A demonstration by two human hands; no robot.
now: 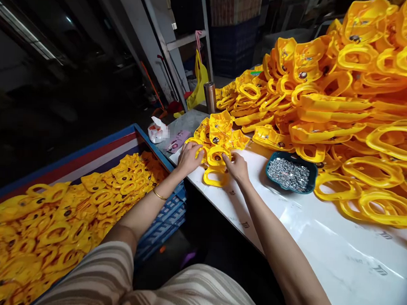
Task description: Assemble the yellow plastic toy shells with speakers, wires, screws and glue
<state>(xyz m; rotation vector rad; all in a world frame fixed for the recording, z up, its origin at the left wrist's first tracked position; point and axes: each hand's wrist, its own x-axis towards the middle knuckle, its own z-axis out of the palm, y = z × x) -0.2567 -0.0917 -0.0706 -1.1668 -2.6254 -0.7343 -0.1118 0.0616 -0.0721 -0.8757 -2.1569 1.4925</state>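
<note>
Several yellow plastic shell halves with loop handles lie bunched together on the near end of the white table. My left hand is closed on the left side of this bunch, its fingers over a yellow loop. On the right side, my right hand pinches the edge of a yellow plastic shell, thumb toward its handle loop. Small round metal parts show inside the shells. Another yellow loop handle sits just below, toward the table edge. Some fingertips are hidden behind the plastic.
A high heap of yellow shells covers the table's right and back. A dark green tray holds small shiny metal pieces. On my left, a large blue-rimmed crate is full of yellow shells. A metal flask stands behind the bunch.
</note>
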